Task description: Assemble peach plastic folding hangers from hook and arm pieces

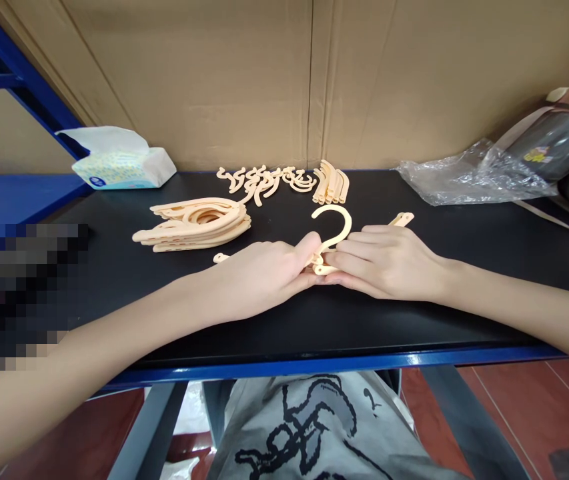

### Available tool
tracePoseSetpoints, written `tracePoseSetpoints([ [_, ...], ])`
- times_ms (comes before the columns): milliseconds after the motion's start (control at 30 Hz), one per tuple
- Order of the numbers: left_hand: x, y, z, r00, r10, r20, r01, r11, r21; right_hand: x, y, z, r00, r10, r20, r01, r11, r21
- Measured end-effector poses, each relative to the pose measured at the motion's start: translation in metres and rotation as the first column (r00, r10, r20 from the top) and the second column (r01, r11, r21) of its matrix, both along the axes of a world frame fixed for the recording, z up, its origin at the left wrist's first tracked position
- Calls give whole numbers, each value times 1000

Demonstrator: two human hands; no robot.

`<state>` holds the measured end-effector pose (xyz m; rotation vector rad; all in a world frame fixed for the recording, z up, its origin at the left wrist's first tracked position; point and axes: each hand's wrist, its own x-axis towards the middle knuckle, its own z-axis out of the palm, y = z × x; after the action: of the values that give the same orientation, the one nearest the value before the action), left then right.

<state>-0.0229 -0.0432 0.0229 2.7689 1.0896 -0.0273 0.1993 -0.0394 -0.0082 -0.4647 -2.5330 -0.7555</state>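
Observation:
Both hands meet over the black tabletop, closed on a cream plastic hanger [341, 233] whose curved hook points up between them. My left hand [269, 270] grips its left side, thumb near the base of the hook; one arm's end sticks out beyond the wrist. My right hand [389, 262] has its fingers wrapped round the other side, and another arm's end shows behind the knuckles. The palms hide much of the hanger. To the left lies a stack of cream hangers [199, 225]. Behind are loose cream hooks [259, 183] and a bunch of curved cream pieces [331, 183].
A tissue pack [124, 167] stands at the back left. Clear plastic wrapping [474, 177] and a strapped bottle [554, 140] occupy the back right. Cardboard [204, 80] rises behind the black table [274, 333], which has a blue front edge. A blurred patch covers the left side.

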Motion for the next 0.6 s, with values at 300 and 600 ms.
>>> tracePoseSetpoints([
  [300, 0, 1, -1, 997, 16, 77, -9, 996, -90, 1, 2, 1, 999, 23, 41, -23, 1000, 3],
  [600, 2, 1, -3, 999, 10, 36, -10, 1000, -19, 0, 3, -3, 999, 31, 44, -29, 999, -46],
])
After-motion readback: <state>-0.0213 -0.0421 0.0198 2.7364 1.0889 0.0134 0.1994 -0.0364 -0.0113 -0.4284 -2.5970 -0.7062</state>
